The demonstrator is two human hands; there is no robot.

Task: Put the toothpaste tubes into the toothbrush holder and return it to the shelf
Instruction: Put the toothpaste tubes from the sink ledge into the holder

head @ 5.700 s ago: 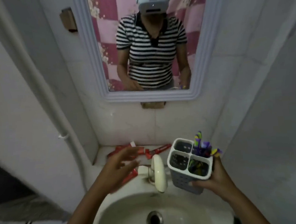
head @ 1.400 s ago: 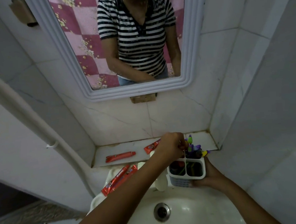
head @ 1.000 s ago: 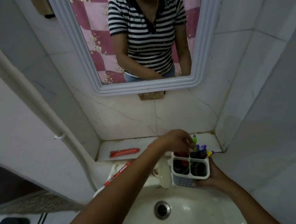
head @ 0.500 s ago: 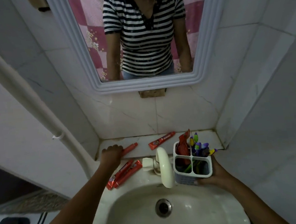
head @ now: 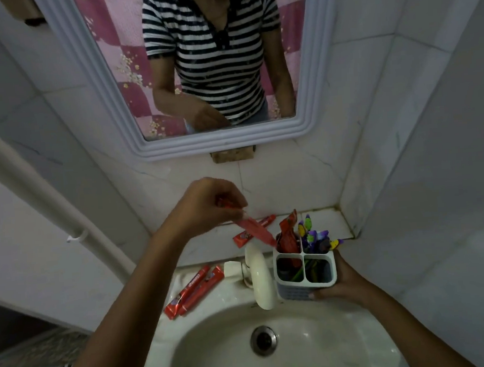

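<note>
Left hand (head: 205, 206) has a pinch grip on a red toothpaste tube (head: 254, 230), tilted down toward four o'clock, its lower end just at the holder's rim. Right hand (head: 344, 285) is wrapped around the white toothbrush holder (head: 304, 270), held upright beside the tap (head: 260, 279) above the sink (head: 218, 354). Four compartments: a crumpled red tube (head: 288, 233) stands in the ten o'clock one, coloured toothbrushes (head: 314, 235) at two o'clock. One tube (head: 255, 231) lies on the shelf (head: 328, 220); two tubes (head: 194, 291) lie on the sink's surface at eight o'clock.
</note>
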